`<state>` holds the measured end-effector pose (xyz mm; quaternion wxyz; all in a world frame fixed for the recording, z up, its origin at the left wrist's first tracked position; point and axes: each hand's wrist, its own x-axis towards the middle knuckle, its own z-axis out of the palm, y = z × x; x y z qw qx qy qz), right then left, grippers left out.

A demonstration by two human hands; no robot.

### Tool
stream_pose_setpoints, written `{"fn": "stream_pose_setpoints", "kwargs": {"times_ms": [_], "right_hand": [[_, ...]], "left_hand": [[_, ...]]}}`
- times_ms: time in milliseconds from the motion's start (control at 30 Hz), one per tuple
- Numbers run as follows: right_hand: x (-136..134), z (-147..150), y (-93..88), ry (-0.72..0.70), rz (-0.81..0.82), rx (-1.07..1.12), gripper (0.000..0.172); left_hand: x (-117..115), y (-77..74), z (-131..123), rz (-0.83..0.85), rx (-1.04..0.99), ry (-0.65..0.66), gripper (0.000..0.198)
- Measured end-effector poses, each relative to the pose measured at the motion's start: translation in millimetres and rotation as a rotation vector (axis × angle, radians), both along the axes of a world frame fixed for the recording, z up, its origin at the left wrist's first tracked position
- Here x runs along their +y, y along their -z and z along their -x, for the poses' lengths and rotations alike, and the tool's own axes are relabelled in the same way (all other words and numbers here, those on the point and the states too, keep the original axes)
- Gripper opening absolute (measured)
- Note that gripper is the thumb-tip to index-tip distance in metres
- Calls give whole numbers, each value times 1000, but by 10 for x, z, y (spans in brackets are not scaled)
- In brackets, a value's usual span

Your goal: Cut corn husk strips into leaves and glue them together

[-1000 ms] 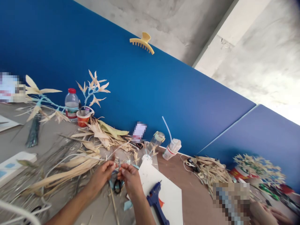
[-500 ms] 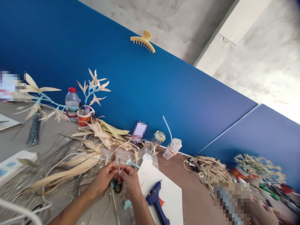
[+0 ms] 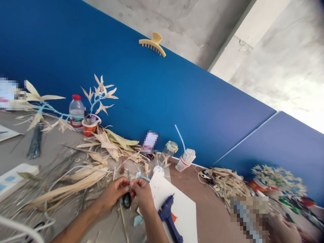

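My left hand (image 3: pixel 113 193) and my right hand (image 3: pixel 143 194) meet over the table, fingertips pinched together on a small thin piece wrapped in pale blue tape (image 3: pixel 138 175); it is too small to make out fully. Black-handled scissors (image 3: pixel 126 200) lie right under my hands. A blue glue gun (image 3: pixel 168 217) rests on a white sheet (image 3: pixel 182 206) just right of my right wrist. Dried straw leaves (image 3: pixel 76 184) spread to the left of my left hand.
A blue partition (image 3: pixel 152 87) with a yellow hair claw (image 3: pixel 152 44) on top backs the table. Along it stand a water bottle (image 3: pixel 76 112), an orange cup (image 3: pixel 88 127), a glass jar (image 3: pixel 169 151) and a cup with a straw (image 3: pixel 185 158). Another person's hand (image 3: pixel 283 231) shows at lower right.
My two hands have drawn closer together, fingertips now touching over the scissors. The view has shifted only slightly.
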<state>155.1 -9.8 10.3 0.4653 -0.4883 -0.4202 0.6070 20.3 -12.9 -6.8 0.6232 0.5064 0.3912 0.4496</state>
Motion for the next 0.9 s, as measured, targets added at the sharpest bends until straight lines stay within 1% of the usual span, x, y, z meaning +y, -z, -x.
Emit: {"fn": "stream_pose_setpoints", "kwargs": {"times_ms": [133, 200, 300, 367, 467, 533, 633, 700, 767, 833, 867, 900], "right_hand": [[-14, 21, -35, 8, -53, -46, 16], [-13, 19, -49, 24, -74, -81, 14], [-2, -4, -63, 43, -118, -148, 11], [7, -29, -69, 64, -150, -186, 9], [24, -71, -81, 88, -155, -201, 8], [34, -92, -90, 72, -130, -176, 9], [41, -104, -94, 47, -113, -90, 16], [46, -103, -79, 91, -128, -17, 22], [57, -111, -52, 195, -162, 56, 41], [79, -140, -25, 333, -201, 119, 59], [93, -163, -16, 408, -224, 142, 63], [107, -190, -13, 484, -249, 157, 64]], "left_hand": [[-17, -47, -7, -50, 137, -99, 21], [-32, -88, -3, -69, 231, -120, 20], [-56, -147, 0, -114, 354, -129, 20], [-68, -154, -4, -147, 405, -142, 19], [-79, -114, -19, -182, 436, -114, 18], [-82, -82, -27, -171, 435, -76, 19], [-77, -76, -20, -124, 400, -49, 24], [-66, -106, 3, -100, 365, -56, 29], [-51, -145, 33, -78, 339, -79, 32], [-33, -173, 64, -55, 319, -107, 35], [-24, -177, 78, -41, 305, -121, 37], [-15, -174, 90, -25, 289, -137, 38]]}}
